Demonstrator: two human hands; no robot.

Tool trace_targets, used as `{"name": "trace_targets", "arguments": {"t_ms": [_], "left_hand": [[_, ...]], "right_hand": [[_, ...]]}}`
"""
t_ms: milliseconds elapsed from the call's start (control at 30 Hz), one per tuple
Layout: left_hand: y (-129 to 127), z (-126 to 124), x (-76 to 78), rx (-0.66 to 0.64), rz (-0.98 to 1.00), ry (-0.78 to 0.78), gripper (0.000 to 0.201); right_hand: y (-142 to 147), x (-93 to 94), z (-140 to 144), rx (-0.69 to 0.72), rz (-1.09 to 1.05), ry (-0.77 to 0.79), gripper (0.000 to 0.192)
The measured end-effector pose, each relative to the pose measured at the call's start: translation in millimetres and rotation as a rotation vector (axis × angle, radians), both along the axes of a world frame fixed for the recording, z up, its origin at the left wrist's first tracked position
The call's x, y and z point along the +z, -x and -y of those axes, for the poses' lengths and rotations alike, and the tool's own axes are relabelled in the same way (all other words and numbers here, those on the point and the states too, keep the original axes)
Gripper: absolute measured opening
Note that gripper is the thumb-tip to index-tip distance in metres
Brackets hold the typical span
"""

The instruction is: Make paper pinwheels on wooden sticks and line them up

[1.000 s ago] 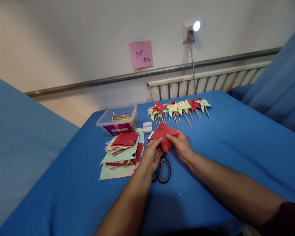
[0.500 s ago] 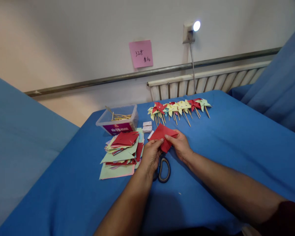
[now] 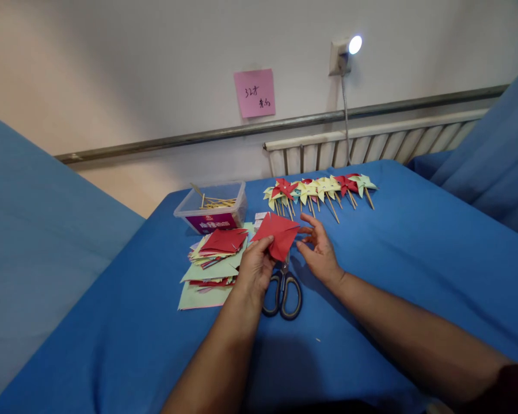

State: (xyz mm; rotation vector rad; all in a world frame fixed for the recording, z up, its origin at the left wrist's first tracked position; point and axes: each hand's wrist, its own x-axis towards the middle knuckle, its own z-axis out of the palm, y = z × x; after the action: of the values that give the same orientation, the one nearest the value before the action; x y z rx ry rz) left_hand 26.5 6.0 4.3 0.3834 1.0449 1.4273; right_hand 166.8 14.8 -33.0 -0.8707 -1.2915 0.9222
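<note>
My left hand (image 3: 254, 265) pinches a folded red paper square (image 3: 277, 234) and holds it just above the blue table (image 3: 414, 253). My right hand (image 3: 317, 248) sits to the right of the paper with its fingers spread; the fingertips are close to the paper's edge but do not grip it. Dark-handled scissors (image 3: 284, 290) lie on the cloth right below the paper, between my two wrists. A messy stack of cut red, yellow and green papers (image 3: 211, 263) lies left of my left hand.
A row of finished paper pinwheels on sticks (image 3: 319, 188) lies at the far side of the table. A clear plastic box of wooden sticks (image 3: 212, 207) stands at the back left. Behind are a radiator (image 3: 371, 144), a wall lamp (image 3: 347, 50) and a pink note (image 3: 255, 93).
My right hand has let go of the red paper and opened its fingers. The left hand keeps the paper and has lifted it slightly, uncovering the scissors.
</note>
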Motion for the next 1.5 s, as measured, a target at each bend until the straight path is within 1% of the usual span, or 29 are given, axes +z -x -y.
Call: {"name": "trace_targets", "arguments": {"t_ms": [67,133,200,300,433,667,767,867,1133,1333,1500], "left_hand": [[1.4,-0.1,1.6,-0.005,0.004,-0.001,0.019],[1.6,0.1,2.4,-0.021,0.011,-0.009,0.020],[0.8,0.5,2.4,-0.035,0.016,-0.008,0.021],[-0.9,1.2,1.4,-0.049,0.015,-0.007,0.022],[-2.7,2.0,0.0,-0.074,-0.001,-0.022,0.026],[-3.3,2.7,-1.6,-0.076,0.001,-0.031,0.024],[-3.5,3.2,-2.4,-0.070,-0.014,-0.045,0.019],[-4.1,3.9,-2.9,-0.093,-0.049,-0.060,0.018],[-7.4,6.1,-2.5,-0.123,-0.124,-0.030,0.019],[-9.6,8.9,1.4,-0.156,-0.119,-0.009,0.020],[-10.4,9.4,1.0,-0.155,-0.123,-0.010,0.019]], "right_hand": [[-1.5,1.9,0.9,-0.030,0.147,-0.112,0.057],[-2.7,3.7,1.5,-0.035,0.243,-0.202,0.052],[-3.3,4.9,1.7,-0.022,0.293,-0.262,0.046],[-3.6,5.5,1.6,-0.004,0.334,-0.301,0.039],[-4.3,4.7,0.0,0.008,0.330,-0.278,0.029],[-6.0,5.0,-0.2,0.028,0.280,-0.252,0.022],[-5.4,6.2,0.9,0.028,0.264,-0.234,0.013],[-4.9,6.1,0.1,0.017,0.233,-0.199,0.003],[-10.2,5.0,-6.5,0.009,0.228,-0.139,0.009],[-11.7,0.3,-11.4,-0.020,0.248,-0.143,0.010],[-10.8,-2.8,-13.2,-0.022,0.269,-0.148,0.011]]}}
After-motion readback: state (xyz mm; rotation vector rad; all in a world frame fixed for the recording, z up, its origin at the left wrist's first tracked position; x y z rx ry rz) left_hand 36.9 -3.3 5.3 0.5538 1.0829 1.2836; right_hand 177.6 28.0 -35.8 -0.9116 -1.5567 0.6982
